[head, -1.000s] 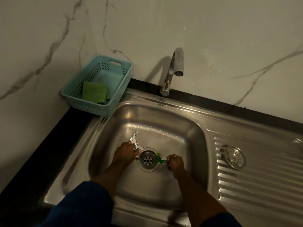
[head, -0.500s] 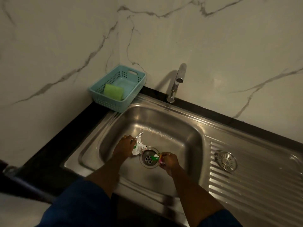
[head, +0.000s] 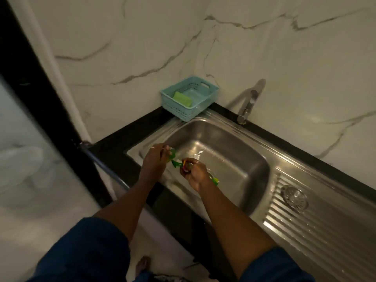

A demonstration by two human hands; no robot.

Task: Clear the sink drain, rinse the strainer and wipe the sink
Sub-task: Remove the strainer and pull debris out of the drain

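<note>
Your left hand point(head: 154, 160) and right hand point(head: 195, 172) hold green litter scraps point(head: 176, 163) between them, fingers point(head: 160, 150) curled round the scraps, above the sink point(head: 234, 151) basin's 9 o'clock edge. The strainer point(head: 294, 197) lies on the drainboard at 4 o'clock from your hands.

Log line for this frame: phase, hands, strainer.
phase: clearing debris | left hand: holds green scrap | right hand: grips coloured wrappers | strainer: on drainboard | sponge: in basket
</note>
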